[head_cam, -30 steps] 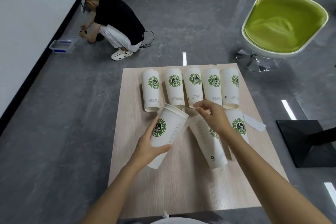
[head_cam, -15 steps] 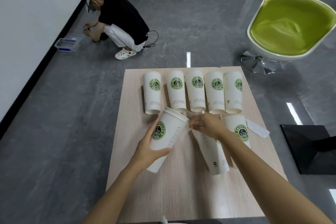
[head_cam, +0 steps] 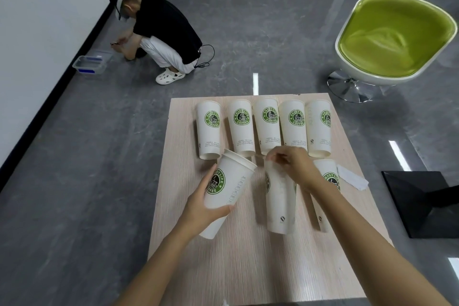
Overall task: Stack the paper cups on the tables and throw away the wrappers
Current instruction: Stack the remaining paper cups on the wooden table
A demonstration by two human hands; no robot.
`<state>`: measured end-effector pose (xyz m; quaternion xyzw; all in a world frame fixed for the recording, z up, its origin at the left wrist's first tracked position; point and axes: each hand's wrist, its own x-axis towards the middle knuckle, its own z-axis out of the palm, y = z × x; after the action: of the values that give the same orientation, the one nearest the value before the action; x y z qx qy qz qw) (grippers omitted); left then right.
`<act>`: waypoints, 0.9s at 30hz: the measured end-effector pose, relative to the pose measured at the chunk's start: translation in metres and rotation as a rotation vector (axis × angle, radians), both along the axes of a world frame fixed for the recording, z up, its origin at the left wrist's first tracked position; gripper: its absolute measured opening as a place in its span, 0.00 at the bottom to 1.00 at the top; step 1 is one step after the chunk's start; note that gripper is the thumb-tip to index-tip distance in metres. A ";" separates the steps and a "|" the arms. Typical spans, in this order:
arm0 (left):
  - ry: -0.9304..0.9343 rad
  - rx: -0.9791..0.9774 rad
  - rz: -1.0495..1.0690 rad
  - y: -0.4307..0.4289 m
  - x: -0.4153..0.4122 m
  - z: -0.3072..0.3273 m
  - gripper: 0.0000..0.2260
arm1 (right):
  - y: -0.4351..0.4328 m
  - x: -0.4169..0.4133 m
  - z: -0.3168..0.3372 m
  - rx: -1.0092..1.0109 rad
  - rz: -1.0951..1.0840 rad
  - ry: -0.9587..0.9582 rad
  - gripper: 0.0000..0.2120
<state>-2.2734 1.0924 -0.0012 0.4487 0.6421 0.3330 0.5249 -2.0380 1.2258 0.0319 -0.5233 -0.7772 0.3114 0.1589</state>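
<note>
Stacking is the step in hand here, and it looks barely begun. The left hand (head_cam: 198, 208) has its fingers and thumb wrapped round the lower body of the held cup (head_cam: 231, 181), lifted off the table (head_cam: 248, 268) and tilted, open mouth pointing up and away. The right hand (head_cam: 295, 164) is over at the middle cup (head_cam: 280, 204), which lies on its side just beside the held one. Thumb and forefinger are drawn together in a pinch at its far rim, the other fingers curled. Whether they have the rim itself or some film over it is too blurred to tell. A third cup (head_cam: 327, 174) lies beyond, partly hidden under the right forearm, and a white wrapper (head_cam: 352, 177) sits loose near the table's right edge, not yet binned. Along the far side the row of five cups (head_cam: 267, 126) lies untouched, side by side. The next move, by the look of it, calls for lifting the middle cup, turning its base toward the held cup's mouth, and sliding it in straight so the rims nest without crushing the thin paper wall.
</note>
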 end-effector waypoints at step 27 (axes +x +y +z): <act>0.086 0.041 -0.114 -0.017 -0.041 0.010 0.46 | -0.011 -0.030 0.068 0.409 -0.542 0.654 0.10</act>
<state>-2.3140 1.0756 0.0085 0.5090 0.6305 0.2960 0.5057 -2.0684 1.2150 0.1000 -0.5398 -0.5668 0.2479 0.5708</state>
